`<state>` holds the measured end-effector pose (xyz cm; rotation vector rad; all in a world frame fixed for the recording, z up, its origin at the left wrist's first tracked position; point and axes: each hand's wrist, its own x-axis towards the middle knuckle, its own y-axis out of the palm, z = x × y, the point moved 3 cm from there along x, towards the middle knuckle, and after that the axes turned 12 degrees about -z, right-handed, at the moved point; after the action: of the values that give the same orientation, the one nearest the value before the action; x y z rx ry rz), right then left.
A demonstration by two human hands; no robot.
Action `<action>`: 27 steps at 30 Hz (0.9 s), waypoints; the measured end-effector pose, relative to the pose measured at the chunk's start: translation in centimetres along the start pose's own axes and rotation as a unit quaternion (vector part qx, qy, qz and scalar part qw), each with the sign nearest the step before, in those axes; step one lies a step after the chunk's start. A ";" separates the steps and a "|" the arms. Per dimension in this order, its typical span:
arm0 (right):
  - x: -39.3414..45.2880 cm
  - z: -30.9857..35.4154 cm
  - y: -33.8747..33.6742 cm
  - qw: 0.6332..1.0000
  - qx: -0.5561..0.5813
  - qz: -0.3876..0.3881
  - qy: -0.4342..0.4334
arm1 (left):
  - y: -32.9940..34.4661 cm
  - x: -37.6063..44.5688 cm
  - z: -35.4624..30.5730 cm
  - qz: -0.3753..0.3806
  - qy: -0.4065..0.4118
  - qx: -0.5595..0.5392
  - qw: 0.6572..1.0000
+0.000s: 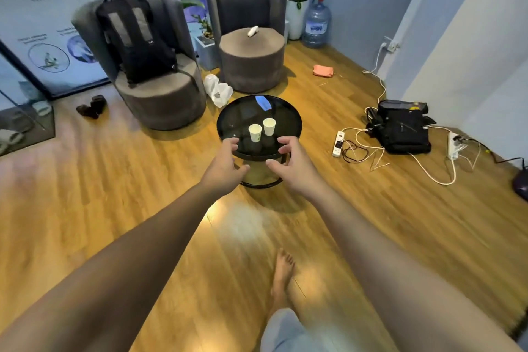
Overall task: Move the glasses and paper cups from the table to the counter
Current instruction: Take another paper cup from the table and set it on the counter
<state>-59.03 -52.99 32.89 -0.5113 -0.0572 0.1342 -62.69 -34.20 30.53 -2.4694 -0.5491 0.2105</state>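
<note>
Cups are the only task items I can make out: two paper ones stand upright side by side on the round black table (pixel 225 120), and any glasses are either absent or lost in the dark reflective top.

The likeliest slip, in my judgement, is a knock-over. The cups look light and stand close together, so a hand closing on one could brush the other, and a hard squeeze would crush the thin wall. The glossy tabletop also makes it hard to judge where its edge is.

The left hand (pixel 224 164) reaches forward with its fingers (pixel 233 144) spread and curled, holding nothing. The left cup (pixel 255 132) stands just beyond and slightly right of those fingertips, not touched. The right cup (pixel 269 126) stands a little farther back, beyond and left of the fingers (pixel 287 144) of the right hand (pixel 294 166), which is likewise spread, empty, and clear of it. Both cups sit between the two hands.
</note>
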 end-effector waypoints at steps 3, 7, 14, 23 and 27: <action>7.7 -2.5 1.8 1.000 -0.001 0.012 0.017 | 3.1 6.6 1.1 0.009 -0.025 0.003 1.000; 16.2 -5.3 4.0 0.998 -0.021 0.030 0.042 | 7.1 12.9 2.5 0.037 -0.059 0.023 0.997; 27.8 -9.8 8.6 0.995 -0.029 0.066 0.073 | 12.1 24.1 6.2 0.051 -0.117 0.007 0.992; 37.6 -19.5 17.9 0.987 -0.030 0.041 0.153 | 19.2 37.6 15.8 0.081 -0.168 0.021 0.982; 40.7 -24.8 22.9 0.979 -0.033 0.043 0.194 | 22.8 41.7 21.2 0.115 -0.168 0.055 0.977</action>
<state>-19.20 -39.47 0.93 -0.5995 0.3434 0.1154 -23.12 -22.04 -1.05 -2.3974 -0.3743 0.7424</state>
